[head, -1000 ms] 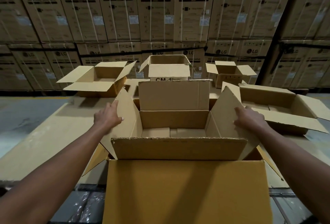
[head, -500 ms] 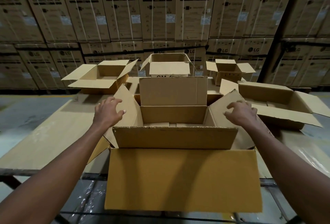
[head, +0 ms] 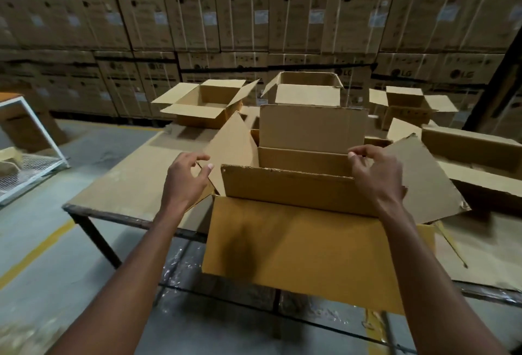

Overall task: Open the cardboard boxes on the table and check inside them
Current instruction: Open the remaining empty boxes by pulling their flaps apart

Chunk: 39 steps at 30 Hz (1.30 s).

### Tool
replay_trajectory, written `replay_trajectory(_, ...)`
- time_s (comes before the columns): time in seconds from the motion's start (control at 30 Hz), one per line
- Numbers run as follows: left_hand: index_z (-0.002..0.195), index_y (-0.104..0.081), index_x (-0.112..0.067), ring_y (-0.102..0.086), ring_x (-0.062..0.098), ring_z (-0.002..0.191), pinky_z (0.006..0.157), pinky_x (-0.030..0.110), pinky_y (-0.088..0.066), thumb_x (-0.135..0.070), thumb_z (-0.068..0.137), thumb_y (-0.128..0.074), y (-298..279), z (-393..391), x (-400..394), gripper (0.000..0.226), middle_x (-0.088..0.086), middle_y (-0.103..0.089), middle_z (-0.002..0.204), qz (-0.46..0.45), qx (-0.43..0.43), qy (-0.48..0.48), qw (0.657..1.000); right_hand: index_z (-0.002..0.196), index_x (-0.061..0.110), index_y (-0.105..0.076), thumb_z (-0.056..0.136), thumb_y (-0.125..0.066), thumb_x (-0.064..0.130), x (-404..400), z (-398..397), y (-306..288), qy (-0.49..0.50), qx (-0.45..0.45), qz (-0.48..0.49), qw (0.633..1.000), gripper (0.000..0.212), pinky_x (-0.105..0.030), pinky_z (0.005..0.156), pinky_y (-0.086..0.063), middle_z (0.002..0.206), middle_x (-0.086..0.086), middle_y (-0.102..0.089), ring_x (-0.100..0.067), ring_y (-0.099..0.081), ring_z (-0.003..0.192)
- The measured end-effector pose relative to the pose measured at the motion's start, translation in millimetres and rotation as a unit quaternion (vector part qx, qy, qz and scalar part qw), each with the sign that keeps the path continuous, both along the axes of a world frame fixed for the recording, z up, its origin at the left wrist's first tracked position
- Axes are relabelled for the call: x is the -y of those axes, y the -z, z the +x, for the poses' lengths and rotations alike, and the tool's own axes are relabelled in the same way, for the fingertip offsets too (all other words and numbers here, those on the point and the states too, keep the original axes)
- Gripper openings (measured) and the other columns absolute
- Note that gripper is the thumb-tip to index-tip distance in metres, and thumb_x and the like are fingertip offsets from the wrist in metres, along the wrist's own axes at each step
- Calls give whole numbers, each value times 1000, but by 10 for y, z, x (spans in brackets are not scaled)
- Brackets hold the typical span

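Two hands (head: 186, 179) (head: 375, 173) at open box (head: 296, 241) side flaps, table edge (head: 124, 214) near

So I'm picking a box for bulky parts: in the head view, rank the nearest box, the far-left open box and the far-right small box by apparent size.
1. nearest box, though closeness inflates it
2. far-left open box
3. far-right small box
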<state>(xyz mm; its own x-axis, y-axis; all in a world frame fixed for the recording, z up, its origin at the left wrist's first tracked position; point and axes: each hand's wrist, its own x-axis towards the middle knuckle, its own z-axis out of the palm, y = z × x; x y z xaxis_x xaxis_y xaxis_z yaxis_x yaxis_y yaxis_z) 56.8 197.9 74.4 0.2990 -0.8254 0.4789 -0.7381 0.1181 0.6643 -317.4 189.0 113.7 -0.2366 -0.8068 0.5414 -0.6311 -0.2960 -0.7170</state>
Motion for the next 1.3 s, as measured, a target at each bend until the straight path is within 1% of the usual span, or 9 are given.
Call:
replay_trajectory(0.1, 116, -72, -24, -63, 13, 104, 77, 19, -47, -26, 96, -67, 155, 130, -278, 21, -5, -66, 120, 13, -28, 14, 999, 108, 18, -75, 96, -66, 24, -176, 462, 162, -56, 7, -17, 998, 16, -26, 76, -57, 102, 5, -71, -5, -65, 92)
replay_trajectory(0.23, 113, -73, -22, -66, 10, 98, 83, 28, -56, -23, 95, -68, 323, 414, -555, 19, -7, -70, 113, 22, -88, 16, 996, 107, 21, -74, 96, -66, 25, -337, 1193, 388, -107, 3, 11, 994, 15, -29, 81, -54, 105, 9, -69, -9, -61, 100)
replay_trajectory(0.47, 108, -75, -22, -68, 5, 91, 76, 14, -51, -20, 95, -70, 659, 1341, -864, 15, -8, -75, 103, 52, -201, -6, 978, 105, 25, -76, 97, -66, 24, -480, 2677, 884, -235, 65, 142, 959, 13, -16, 72, -50, 100, 16, -71, 4, -62, 93)
replay_trajectory(0.53, 107, -75, -23, -68, 2, 86, 74, 15, -52, -19, 95, -69, 766, 1686, -940, 14, -8, -75, 98, 56, -222, -19, 973, 103, 24, -77, 97, -65, 23, -473, 3124, 1031, -254, 98, 189, 944, 13, -17, 68, -51, 97, 15, -72, 1, -64, 91)
replay_trajectory(0.63, 106, -76, -23, -68, 3, 84, 74, 28, -57, -19, 96, -69, 898, 2243, -1036, 13, -10, -75, 92, 67, -258, -40, 963, 101, 24, -78, 97, -66, 22, -422, 3791, 1244, -258, 139, 228, 929, 13, -23, 73, -53, 94, 12, -74, -1, -66, 89)
replay_trajectory(0.83, 99, -77, -29, -67, -2, 85, 75, 14, -49, -22, 96, -68, 1161, 3161, -1185, 12, -17, -76, 93, 92, -297, -84, 947, 94, 27, -77, 95, -69, 17, -405, 4869, 1594, -279, 185, 306, 892, 13, -26, 77, -55, 88, 7, -76, -9, -69, 87)
replay_trajectory(1.0, 99, -77, -33, -70, 8, 89, 77, 19, -51, -23, 96, -68, 1314, 3849, -972, 13, -16, -76, 92, 104, -325, -105, 934, 96, 26, -77, 95, -68, 17, -65, 5682, 1730, -296, 167, 336, 878, 12, -21, 79, -52, 90, 12, -76, 1, -68, 84)
replay_trajectory(1.2, 105, -77, -22, -64, -5, 81, 74, 11, -47, -18, 96, -68, 1351, 4752, -351, 13, -12, -76, 94, 107, -312, -95, 939, 97, 29, -75, 95, -68, 18, 612, 6854, 1945, -318, 154, 342, 870, 14, -25, 79, -54, 95, 12, -75, -5, -68, 88)
replay_trajectory(1.3, 108, -76, -22, -65, -5, 87, 78, 11, -48, -19, 96, -68, 1328, 5241, -3, 15, -11, -76, 100, 123, -306, -91, 940, 98, 32, -75, 94, -69, 19, 1005, 7436, 2029, -319, 164, 349, 866, 15, -30, 82, -56, 96, 9, -75, -10, -68, 88)
